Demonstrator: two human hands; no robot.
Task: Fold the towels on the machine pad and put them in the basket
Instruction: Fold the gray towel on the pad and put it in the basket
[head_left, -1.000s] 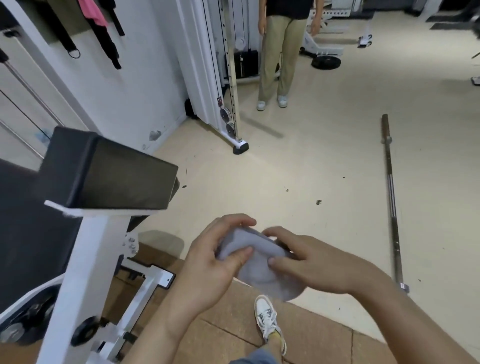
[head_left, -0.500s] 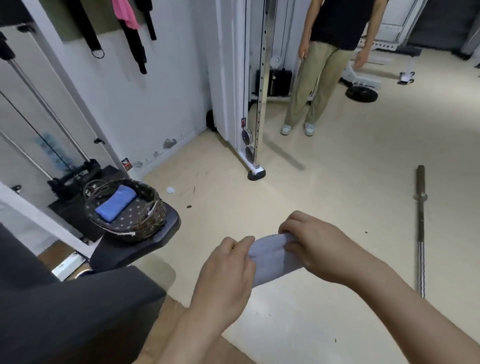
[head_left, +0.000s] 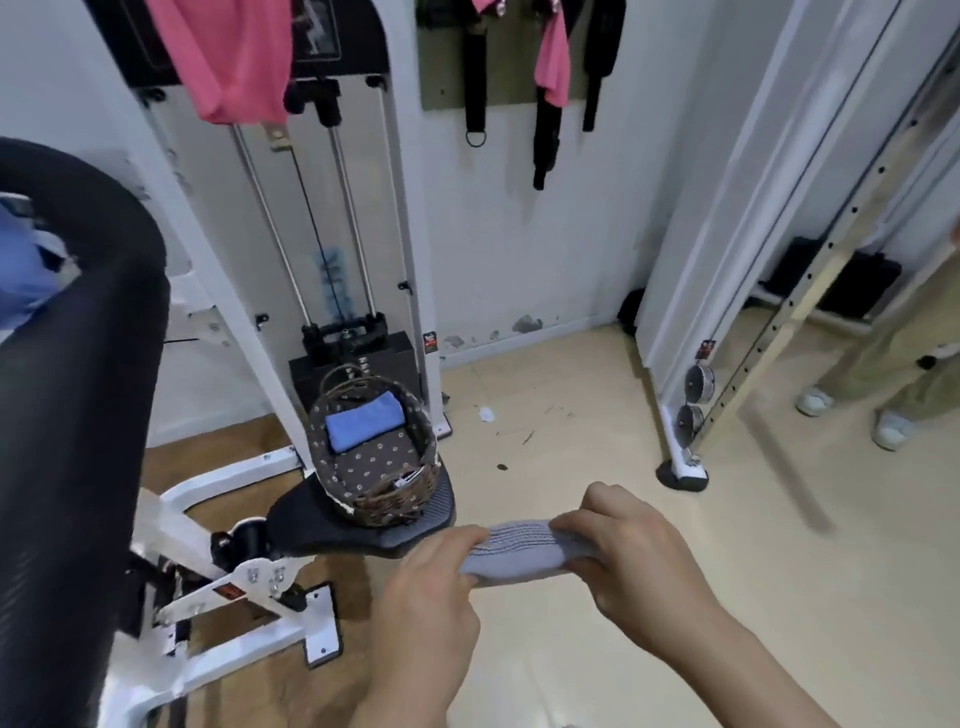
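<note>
A folded grey towel (head_left: 514, 555) hangs in the air between my hands, low in the middle of the view. My left hand (head_left: 434, 587) grips its left end and my right hand (head_left: 631, 551) grips its right end. A wicker basket (head_left: 410, 493) with a dotted lining stands on the black seat pad (head_left: 322, 525) of the white machine, up and to the left of the towel. A folded blue towel (head_left: 365, 421) lies at the far end of the basket. The large black machine pad (head_left: 67, 395) fills the left edge.
A white cable machine (head_left: 332, 218) with a weight stack stands behind the basket. Pink cloths (head_left: 234, 52) and black straps (head_left: 475, 67) hang on the wall. A second white frame (head_left: 727, 270) rises at right, beside another person's legs and shoes (head_left: 891, 410). Beige floor lies under my hands.
My view has swung left and closer, bringing the basket from the left edge toward the middle. Both hands keep hold of the grey towel, now nearer the basket.
</note>
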